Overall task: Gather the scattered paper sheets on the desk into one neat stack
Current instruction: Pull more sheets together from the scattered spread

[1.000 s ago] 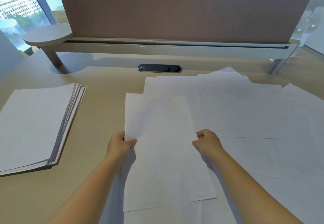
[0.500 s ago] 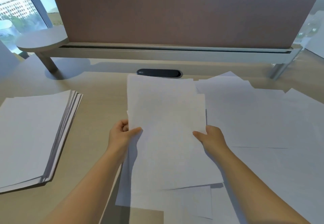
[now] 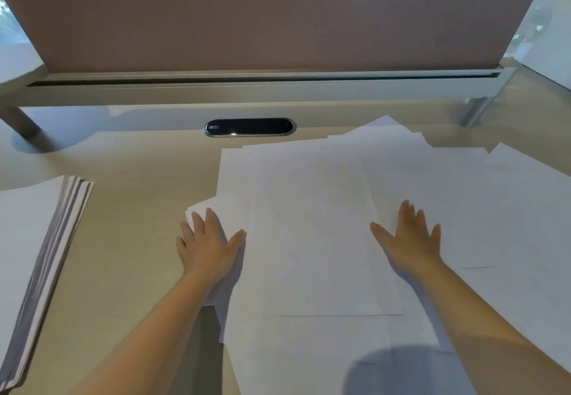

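My left hand [image 3: 207, 244] and right hand [image 3: 408, 238] press flat, fingers spread, on loose sheets [image 3: 309, 224] mid-frame, pinning them for squaring.

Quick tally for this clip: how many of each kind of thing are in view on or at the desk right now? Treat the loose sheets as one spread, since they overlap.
Hands: 2, left hand and right hand, both flat on paper
Neat paper stack: 1
Spread of loose sheets: 1
Cable port: 1
Divider panel: 1
Total: 6
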Demonstrator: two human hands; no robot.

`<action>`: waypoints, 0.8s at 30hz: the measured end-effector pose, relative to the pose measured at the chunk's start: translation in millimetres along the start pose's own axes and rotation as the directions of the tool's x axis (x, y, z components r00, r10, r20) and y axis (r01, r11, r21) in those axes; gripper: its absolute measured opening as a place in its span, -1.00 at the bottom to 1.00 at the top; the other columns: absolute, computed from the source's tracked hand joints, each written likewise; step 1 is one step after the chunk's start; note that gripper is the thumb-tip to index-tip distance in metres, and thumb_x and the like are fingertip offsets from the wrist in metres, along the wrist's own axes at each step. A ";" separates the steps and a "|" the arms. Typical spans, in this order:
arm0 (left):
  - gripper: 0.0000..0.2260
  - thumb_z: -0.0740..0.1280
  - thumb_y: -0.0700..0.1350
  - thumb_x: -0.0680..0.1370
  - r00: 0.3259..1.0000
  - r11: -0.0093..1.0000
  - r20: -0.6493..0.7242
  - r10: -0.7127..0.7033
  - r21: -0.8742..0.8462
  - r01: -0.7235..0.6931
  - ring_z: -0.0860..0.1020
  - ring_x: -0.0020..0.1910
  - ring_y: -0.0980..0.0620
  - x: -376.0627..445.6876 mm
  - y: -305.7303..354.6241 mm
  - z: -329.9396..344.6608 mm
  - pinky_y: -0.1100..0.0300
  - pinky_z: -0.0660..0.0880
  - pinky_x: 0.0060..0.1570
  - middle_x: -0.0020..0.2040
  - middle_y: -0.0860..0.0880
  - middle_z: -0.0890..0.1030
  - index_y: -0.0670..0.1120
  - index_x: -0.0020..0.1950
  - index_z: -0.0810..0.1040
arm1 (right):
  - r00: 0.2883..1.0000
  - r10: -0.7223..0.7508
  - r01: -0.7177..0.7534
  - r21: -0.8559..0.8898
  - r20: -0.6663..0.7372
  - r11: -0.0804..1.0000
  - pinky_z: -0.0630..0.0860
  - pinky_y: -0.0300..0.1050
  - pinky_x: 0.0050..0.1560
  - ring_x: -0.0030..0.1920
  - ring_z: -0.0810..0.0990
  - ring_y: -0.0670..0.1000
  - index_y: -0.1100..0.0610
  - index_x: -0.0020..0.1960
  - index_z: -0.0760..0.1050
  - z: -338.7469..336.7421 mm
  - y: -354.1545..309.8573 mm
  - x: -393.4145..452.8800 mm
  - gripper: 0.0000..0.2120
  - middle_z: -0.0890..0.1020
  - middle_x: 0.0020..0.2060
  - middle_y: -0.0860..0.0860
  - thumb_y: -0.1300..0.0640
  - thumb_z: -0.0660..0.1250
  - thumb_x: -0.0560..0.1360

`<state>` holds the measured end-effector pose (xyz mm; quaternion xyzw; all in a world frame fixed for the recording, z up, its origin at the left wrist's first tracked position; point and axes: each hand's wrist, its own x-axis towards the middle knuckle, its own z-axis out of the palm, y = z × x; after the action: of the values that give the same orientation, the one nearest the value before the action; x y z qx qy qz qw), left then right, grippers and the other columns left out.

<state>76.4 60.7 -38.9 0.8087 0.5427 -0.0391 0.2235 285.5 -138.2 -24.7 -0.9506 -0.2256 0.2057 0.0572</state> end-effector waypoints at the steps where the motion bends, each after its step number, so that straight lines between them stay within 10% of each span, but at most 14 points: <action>1: -0.32 0.06 0.19 0.57 1.000 1.000 0.009 0.016 0.003 -0.016 -0.18 0.53 -0.18 -0.7 1.7 1.9 -0.08 -0.14 0.47 0.56 -0.13 -0.11 -0.11 0.54 -0.13 | 0.999 -0.019 0.019 0.003 0.030 1.000 -0.26 0.08 0.49 0.53 -0.23 0.04 0.18 0.50 -0.32 2.8 0.2 -0.3 -0.26 -0.21 0.53 0.08 -0.21 -0.06 0.57; 7: -0.32 0.16 0.14 0.56 0.994 0.981 0.021 0.107 -0.166 -0.102 0.06 0.51 -0.17 -1.4 16.9 1.6 -0.06 0.14 0.44 0.52 -0.13 0.13 -0.13 0.54 -0.06 | 0.982 -0.187 0.186 0.047 0.032 0.981 -0.30 0.04 0.49 0.54 -0.16 0.01 0.10 0.52 -0.25 17.3 -16.0 -15.0 -0.32 -0.09 0.54 0.02 -0.19 -0.05 0.57; 14: -0.50 0.37 0.03 0.43 0.999 0.918 -0.016 0.036 -0.395 -0.040 0.44 0.21 -0.21 -6.1 27.9 -6.6 -0.11 0.41 0.21 0.20 -0.08 0.51 -0.03 0.33 0.34 | 0.996 -0.083 0.042 0.592 0.041 0.804 0.31 0.08 0.38 0.40 0.30 0.16 0.02 0.51 0.01 11.2 -20.2 -11.8 -0.28 0.28 0.42 0.13 0.01 0.32 0.47; 19: -0.53 0.24 0.07 0.54 0.980 0.621 0.124 -0.157 -0.759 0.196 0.53 0.15 -0.26 -7.4 17.1 -16.8 -0.07 0.45 0.13 0.16 -0.26 0.54 -0.23 0.31 0.40 | 0.989 0.042 -0.140 0.797 0.143 0.588 0.45 0.13 0.25 0.29 0.41 0.21 0.19 0.46 0.12 20.2 -26.9 -6.0 -0.28 0.34 0.36 0.16 0.36 0.37 0.39; 22: -0.58 0.20 0.07 0.57 0.934 0.508 0.296 -0.202 -0.783 0.358 0.53 -0.05 -0.18 -10.6 11.9 -28.0 0.06 0.42 -0.03 -0.16 -0.14 0.55 -0.28 0.16 0.51 | 0.987 0.074 -0.153 0.731 0.139 0.665 0.52 0.03 0.07 -0.02 0.57 0.19 0.21 0.01 0.46 24.1 -26.4 -5.5 -0.75 0.57 -0.09 0.13 0.41 0.31 0.37; 24: -0.70 0.27 0.02 0.55 0.915 0.469 0.371 -0.156 -0.788 0.399 0.52 -0.11 -0.13 -14.4 6.3 -33.4 0.02 0.45 0.04 -0.18 -0.12 0.56 -0.23 -0.04 0.55 | 0.989 0.073 -0.146 0.721 0.132 0.677 0.42 -0.08 -0.09 -0.19 0.49 0.11 0.13 -0.29 0.34 24.7 -28.1 -7.8 -0.76 0.44 -0.33 0.06 0.43 0.24 0.38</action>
<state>70.2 59.9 -2.5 0.4829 0.5839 0.0946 0.6457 257.5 -116.3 -38.6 -0.8509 -0.0702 0.3247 0.4070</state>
